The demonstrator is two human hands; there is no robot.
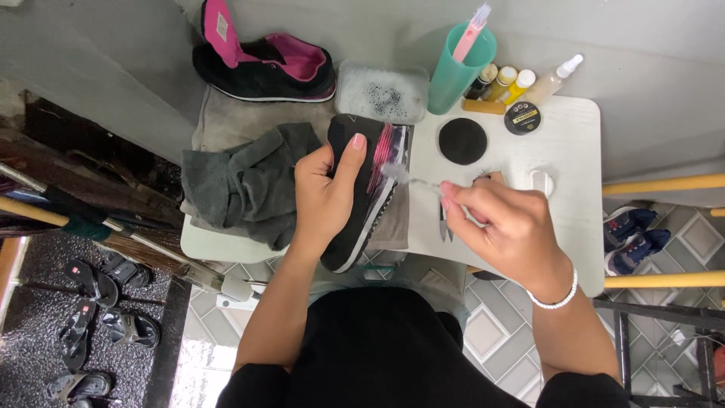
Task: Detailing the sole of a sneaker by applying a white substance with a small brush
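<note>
The shoe (362, 196), black with pink side stripes, lies over the near edge of the white table (574, 151), partly on a grey cloth (242, 181), with its sole turned toward the person's right so the striped side faces up. The left hand (325, 193) wraps it from the left, thumb laid along the upper and fingers curled underneath, apparently to keep it steady and tilted. The right hand (506, 223), wrist bent and wearing a white bead bracelet (555, 298), is closed in a pinch on a thin brush (411, 180) whose blurred pale tip meets the stripes; the blur suggests scrubbing. Both forearms reach forward from the lap, elbows tucked close. Just behind the shoe sits a clear tub of suds (381, 92), near enough for dipping, and beside it a teal cup (457, 68) holding another brush. Small bottles (513, 81), a round tin (522, 118) and a black disc (462, 140) stand further right, well apart from the hands. The matching shoe (264, 68) rests at the table's far left corner.
</note>
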